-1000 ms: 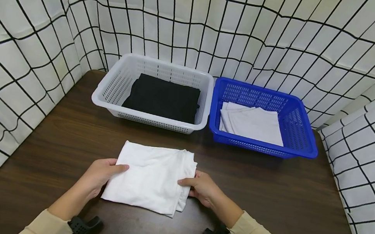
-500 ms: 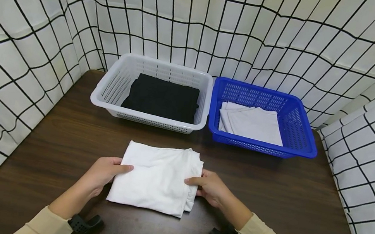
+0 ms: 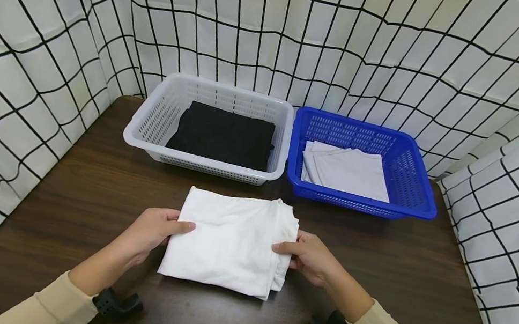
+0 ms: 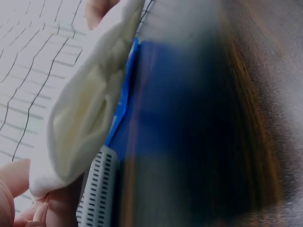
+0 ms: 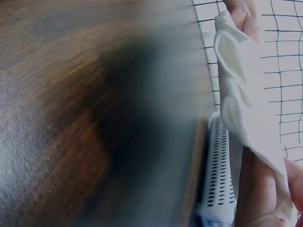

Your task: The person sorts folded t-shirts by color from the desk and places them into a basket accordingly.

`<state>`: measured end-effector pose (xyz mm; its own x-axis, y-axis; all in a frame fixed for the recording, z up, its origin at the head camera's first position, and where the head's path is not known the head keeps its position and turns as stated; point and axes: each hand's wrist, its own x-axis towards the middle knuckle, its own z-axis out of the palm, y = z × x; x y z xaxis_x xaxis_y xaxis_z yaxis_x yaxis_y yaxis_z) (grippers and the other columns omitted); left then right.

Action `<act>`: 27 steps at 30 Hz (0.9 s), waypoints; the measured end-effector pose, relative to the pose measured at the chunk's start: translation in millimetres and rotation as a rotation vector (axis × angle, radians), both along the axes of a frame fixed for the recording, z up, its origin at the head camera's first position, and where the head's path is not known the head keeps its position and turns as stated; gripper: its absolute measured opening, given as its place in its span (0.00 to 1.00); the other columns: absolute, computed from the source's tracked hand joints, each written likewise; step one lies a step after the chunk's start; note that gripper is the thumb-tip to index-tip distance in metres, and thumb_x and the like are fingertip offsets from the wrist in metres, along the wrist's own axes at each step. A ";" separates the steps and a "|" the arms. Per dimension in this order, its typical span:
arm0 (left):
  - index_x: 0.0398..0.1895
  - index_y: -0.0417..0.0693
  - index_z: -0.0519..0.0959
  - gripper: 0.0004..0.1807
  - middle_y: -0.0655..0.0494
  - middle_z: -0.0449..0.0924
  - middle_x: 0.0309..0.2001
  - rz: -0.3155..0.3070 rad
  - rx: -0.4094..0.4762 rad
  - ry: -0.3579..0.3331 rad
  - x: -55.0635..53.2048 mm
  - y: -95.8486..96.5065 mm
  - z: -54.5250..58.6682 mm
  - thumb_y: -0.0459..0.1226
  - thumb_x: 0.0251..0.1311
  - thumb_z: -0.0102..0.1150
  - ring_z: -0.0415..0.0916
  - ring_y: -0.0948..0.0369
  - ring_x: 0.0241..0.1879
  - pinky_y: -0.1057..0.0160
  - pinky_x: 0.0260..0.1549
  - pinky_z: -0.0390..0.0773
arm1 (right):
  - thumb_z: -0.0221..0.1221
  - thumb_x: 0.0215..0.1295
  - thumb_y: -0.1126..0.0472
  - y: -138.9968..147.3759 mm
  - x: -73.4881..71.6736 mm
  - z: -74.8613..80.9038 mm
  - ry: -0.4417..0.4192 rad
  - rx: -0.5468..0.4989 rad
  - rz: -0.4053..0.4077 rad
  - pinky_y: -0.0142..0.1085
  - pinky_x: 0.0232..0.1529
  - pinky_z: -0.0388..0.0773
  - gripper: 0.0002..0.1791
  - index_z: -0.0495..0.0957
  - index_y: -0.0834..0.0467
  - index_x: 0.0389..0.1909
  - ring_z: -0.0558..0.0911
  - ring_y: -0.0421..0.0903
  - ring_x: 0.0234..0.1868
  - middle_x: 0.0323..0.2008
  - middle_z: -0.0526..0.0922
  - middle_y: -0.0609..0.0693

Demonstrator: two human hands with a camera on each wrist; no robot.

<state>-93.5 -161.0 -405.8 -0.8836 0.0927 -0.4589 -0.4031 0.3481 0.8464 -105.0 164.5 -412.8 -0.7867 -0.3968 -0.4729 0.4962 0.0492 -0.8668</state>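
Note:
A folded white cloth (image 3: pixel 227 242) is held between both hands over the front middle of the table. My left hand (image 3: pixel 153 233) pinches its left edge, thumb on top and fingers underneath. At the right edge, my right hand (image 3: pixel 311 257) grips the cloth the same way. Both wrist views show the cloth (image 4: pixel 83 109) edge-on with its layers, lifted off the table top. In the right wrist view, fingers (image 5: pixel 259 189) lie beneath the cloth. What the cloth is, such as a garment, cannot be told.
Behind the cloth stands a white basket (image 3: pixel 147 145) with folded black fabric (image 3: pixel 224 136) inside. To its right, touching or nearly so, is a blue basket (image 3: pixel 413 197) with folded white fabric (image 3: pixel 353 171). Grid-patterned curtains (image 3: pixel 256 26) enclose the brown table (image 3: pixel 82 178) on several sides.
Both hands have carried the white cloth to the right, and lately a little away from me toward the baskets. The grips look the same.

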 end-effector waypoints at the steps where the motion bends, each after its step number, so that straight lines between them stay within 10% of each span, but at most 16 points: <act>1: 0.53 0.33 0.81 0.23 0.53 0.87 0.39 -0.005 0.002 0.005 -1.1 0.9 1.8 0.43 0.63 0.65 0.80 0.61 0.38 0.63 0.41 0.80 | 0.60 0.63 0.69 1.4 -0.2 2.1 0.004 -0.006 0.002 0.32 0.42 0.86 0.22 0.71 0.71 0.58 0.86 0.40 0.38 0.38 0.87 0.46; 27: 0.56 0.30 0.78 0.24 0.54 0.87 0.38 -0.049 0.124 0.063 -16.3 16.1 31.5 0.41 0.64 0.64 0.82 0.64 0.34 0.65 0.37 0.83 | 0.60 0.65 0.68 27.1 -11.0 33.0 0.057 -0.003 0.033 0.32 0.43 0.85 0.21 0.70 0.68 0.57 0.87 0.39 0.40 0.40 0.87 0.43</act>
<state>-109.8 -144.9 -374.3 -0.9032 0.1891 -0.3854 -0.3332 0.2572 0.9071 -116.0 191.7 -379.8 -0.7987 -0.4241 -0.4268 0.4445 0.0622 -0.8936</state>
